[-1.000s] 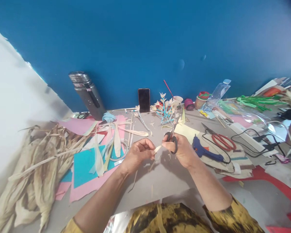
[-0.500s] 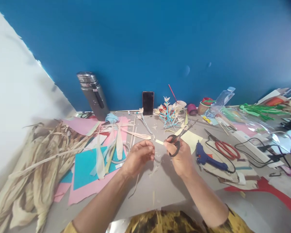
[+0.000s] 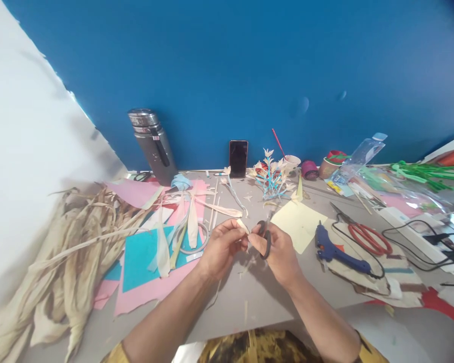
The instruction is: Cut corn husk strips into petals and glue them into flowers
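My left hand (image 3: 225, 245) is closed in a pinch, with a small pale yellow strip of paper (image 3: 241, 225) rising from its fingertips. A thin stem (image 3: 215, 295) trails down below that hand. Black-handled scissors (image 3: 265, 246) are looped in my right hand (image 3: 282, 254), their blades pointing away. The right fingertips are right beside the left ones at the strip, and I cannot tell which of them bear on it. Just beyond the hands lie a pale yellow sheet (image 3: 300, 222) and a single flower on a wrapped stem (image 3: 235, 194).
Dried husks (image 3: 56, 267) and pink and blue sheets (image 3: 146, 259) spread across the left. On the right are a blue glue gun (image 3: 338, 254), red-handled pliers (image 3: 371, 239) and a power strip (image 3: 408, 232). A flask (image 3: 157, 151), phone (image 3: 238, 158) and blue-stemmed flowers (image 3: 269, 179) stand along the wall.
My hands have come together. The pale strip, before in the right fingertips, is now at the left fingertips. The scissors stay in my right hand, and the view has shifted slightly left.
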{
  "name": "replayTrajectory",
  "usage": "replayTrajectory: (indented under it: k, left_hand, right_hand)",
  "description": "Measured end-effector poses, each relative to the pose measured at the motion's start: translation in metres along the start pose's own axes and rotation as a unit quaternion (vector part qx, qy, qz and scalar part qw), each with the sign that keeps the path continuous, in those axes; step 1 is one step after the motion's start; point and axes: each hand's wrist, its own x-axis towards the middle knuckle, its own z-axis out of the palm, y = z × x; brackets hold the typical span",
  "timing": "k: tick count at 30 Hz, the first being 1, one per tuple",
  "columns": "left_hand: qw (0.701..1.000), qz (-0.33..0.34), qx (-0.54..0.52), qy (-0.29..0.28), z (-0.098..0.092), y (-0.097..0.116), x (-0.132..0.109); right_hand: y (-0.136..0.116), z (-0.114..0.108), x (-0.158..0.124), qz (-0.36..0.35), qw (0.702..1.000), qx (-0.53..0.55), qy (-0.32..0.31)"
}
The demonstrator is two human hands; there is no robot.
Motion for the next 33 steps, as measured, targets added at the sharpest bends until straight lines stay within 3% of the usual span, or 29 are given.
replayTrajectory:
  k: [3,5,10,33]
  left_hand:
    - [0.999,0.025,0.040,-0.001,-0.003,0.003,0.000]
    - [0.998,0.030,0.058,-0.005,-0.004,0.005,0.000]
    - [0.996,0.029,0.084,-0.003,-0.004,0.004,0.000]
    - [0.995,0.020,0.096,0.008,-0.002,0.003,-0.002]
  right_hand:
    - [-0.003,-0.023,-0.004,0.019,0.986,-0.058,-0.156]
    - [-0.003,-0.035,-0.006,0.039,0.970,-0.082,-0.225]
    - [0.005,-0.045,-0.012,0.064,0.949,-0.060,-0.303]
    - [0.013,-0.035,-0.020,0.098,0.971,-0.017,-0.218]
